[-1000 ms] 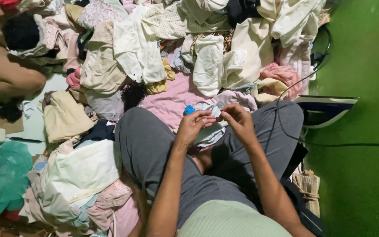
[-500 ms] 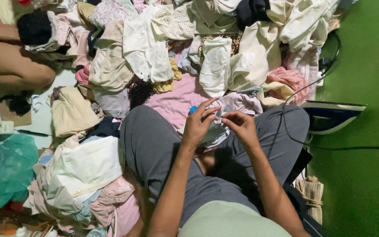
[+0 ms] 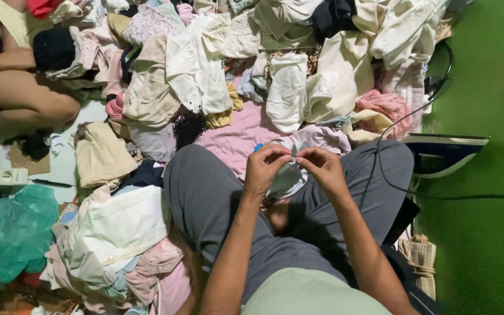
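Note:
I sit cross-legged in grey trousers (image 3: 205, 192). Both hands meet over my lap on a small pale garment (image 3: 284, 175). My left hand (image 3: 265, 169) pinches its upper edge with thumb and fingers, and a small blue object (image 3: 258, 147) peeks out just behind that hand. My right hand (image 3: 324, 169) pinches the same edge close beside it, fingertips almost touching the left. The rest of the pale cloth hangs between my knees.
A big heap of light clothes (image 3: 287, 70) covers a pink sheet (image 3: 240, 131) ahead. An iron (image 3: 444, 150) with its black cord (image 3: 468, 195) stands on green floor at right. Another person's legs (image 3: 24, 99), a power strip (image 3: 1, 176) and a green plastic bag (image 3: 10, 233) are at left.
My left hand's fingers, spread half a second ago, have closed onto the cloth edge, and both hands have drawn together. The view has shifted slightly.

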